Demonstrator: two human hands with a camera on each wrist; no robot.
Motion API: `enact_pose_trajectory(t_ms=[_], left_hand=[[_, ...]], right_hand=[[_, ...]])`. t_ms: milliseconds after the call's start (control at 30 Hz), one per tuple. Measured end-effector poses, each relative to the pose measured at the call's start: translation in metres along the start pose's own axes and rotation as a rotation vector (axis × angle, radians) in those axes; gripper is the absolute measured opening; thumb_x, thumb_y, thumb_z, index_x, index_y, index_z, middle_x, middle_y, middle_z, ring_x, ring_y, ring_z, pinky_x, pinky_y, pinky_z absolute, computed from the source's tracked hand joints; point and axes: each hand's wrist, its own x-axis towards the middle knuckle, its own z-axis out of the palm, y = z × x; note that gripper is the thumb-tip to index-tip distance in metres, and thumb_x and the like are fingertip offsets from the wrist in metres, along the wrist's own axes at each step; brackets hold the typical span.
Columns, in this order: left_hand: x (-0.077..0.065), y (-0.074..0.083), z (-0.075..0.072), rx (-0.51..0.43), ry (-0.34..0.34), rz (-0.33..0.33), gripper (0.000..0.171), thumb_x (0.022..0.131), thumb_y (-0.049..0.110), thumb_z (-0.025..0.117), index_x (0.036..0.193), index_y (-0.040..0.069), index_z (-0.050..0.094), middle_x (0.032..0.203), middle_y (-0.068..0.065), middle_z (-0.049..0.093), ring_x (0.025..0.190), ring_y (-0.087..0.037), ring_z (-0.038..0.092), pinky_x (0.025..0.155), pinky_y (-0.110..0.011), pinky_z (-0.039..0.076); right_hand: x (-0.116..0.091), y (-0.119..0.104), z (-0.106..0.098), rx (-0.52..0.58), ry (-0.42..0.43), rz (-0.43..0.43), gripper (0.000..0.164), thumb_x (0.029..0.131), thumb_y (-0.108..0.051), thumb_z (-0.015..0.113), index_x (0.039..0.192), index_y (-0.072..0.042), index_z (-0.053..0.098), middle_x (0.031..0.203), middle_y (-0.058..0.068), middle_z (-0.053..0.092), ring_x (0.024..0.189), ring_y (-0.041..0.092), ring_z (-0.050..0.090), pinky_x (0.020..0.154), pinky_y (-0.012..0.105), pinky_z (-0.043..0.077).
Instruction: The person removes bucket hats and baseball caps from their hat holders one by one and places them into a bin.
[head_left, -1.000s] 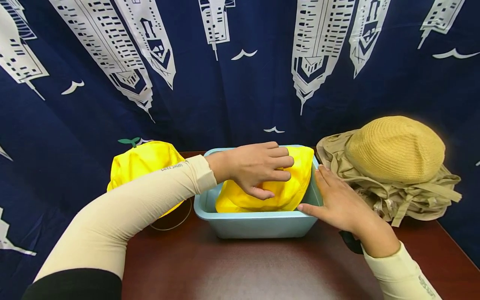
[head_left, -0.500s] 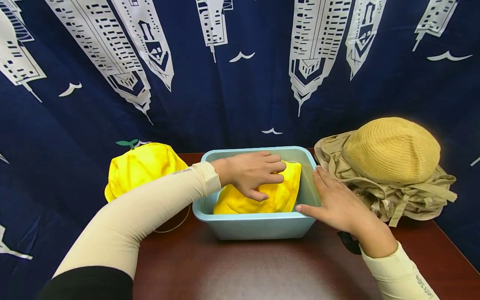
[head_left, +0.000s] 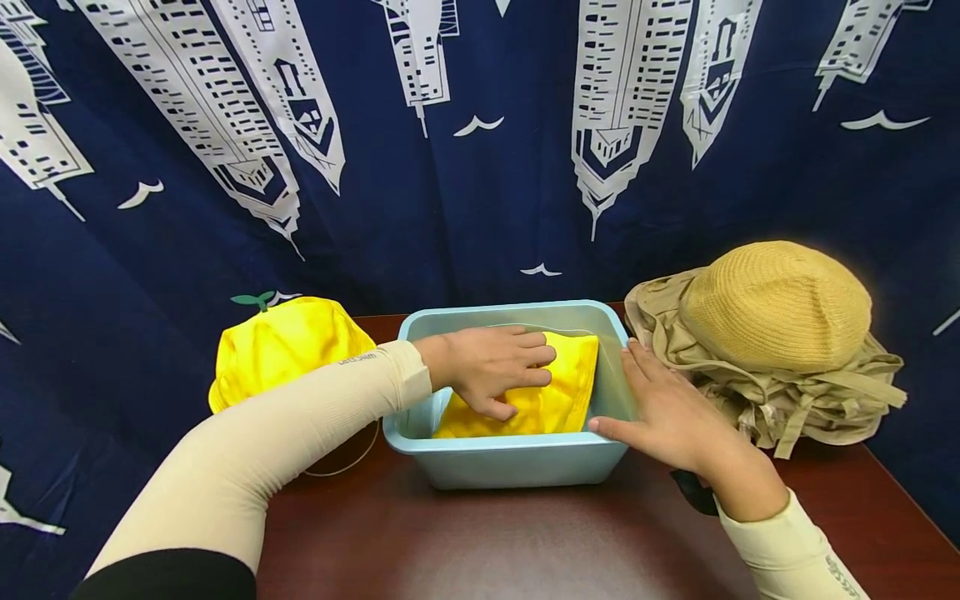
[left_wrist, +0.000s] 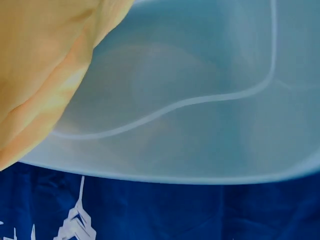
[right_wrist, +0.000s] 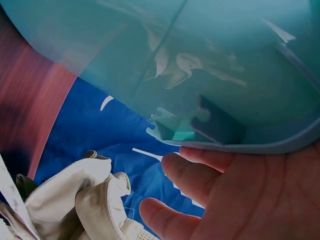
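With left hand (head_left: 489, 365) and right hand (head_left: 672, 417) both spread, the yellow cloth (head_left: 570, 383) beneath the left could spring up if pressure eases.

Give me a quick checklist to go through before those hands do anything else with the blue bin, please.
1. Bin upright on the table: ok, it sits level.
2. Right hand at the bin: ok, its thumb is at the near rim and its fingers along the right side.
3. Yellow hat inside the bin: ok, it lies within the walls.
4. Thin cord inside the bin: ok where visible; the hat hides the rest.
5. Left hand out of the bin: not ok, it lies over the hat.
6. Left sleeve clear of the leaf-topped hat: cannot tell; it crosses in front.
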Motion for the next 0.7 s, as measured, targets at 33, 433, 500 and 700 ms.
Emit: enact_pose_trajectory(t_ms=[33,433,500,700], left_hand=[[-0.001,0.0,-0.001,0.0,-0.004,-0.008,0.047,0.086,0.048,0.05,0.12,0.017,0.056,0.106,-0.002,0.045,0.099,-0.02,0.042,0.082,-0.032,0.037],[0.017,0.004,0.0,-0.017,-0.167,-0.138,0.054,0.089,0.054,0.049,0.13,0.02,0.054,0.116,-0.001,0.046,0.107,-0.019,0.041,0.081,-0.031,0.04],[0.018,0.003,-0.004,-0.006,-0.186,-0.167,0.058,0.089,0.055,0.049,0.136,0.022,0.053,0.123,-0.002,0.046,0.112,-0.02,0.04,0.086,-0.032,0.04],[0.008,-0.004,-0.032,0.028,-0.101,-0.279,0.064,0.089,0.052,0.051,0.147,0.023,0.048,0.146,-0.007,0.041,0.13,-0.025,0.035,0.105,-0.04,0.034]], right_hand=[[0.0,0.0,0.0,0.001,-0.002,0.001,0.111,0.087,-0.074,0.052,0.152,0.011,0.022,0.161,0.027,0.014,0.147,0.044,0.017,0.112,0.063,0.021],[0.002,0.0,0.002,0.001,-0.003,-0.009,0.111,0.087,-0.074,0.051,0.152,0.011,0.022,0.16,0.027,0.015,0.145,0.046,0.02,0.111,0.065,0.023],[0.002,0.0,0.002,0.001,0.0,-0.009,0.11,0.088,-0.073,0.051,0.152,0.011,0.023,0.16,0.028,0.015,0.145,0.046,0.02,0.111,0.065,0.023],[0.001,0.0,0.001,0.014,-0.002,-0.003,0.11,0.087,-0.073,0.052,0.152,0.012,0.022,0.16,0.028,0.014,0.144,0.048,0.021,0.11,0.066,0.023]])
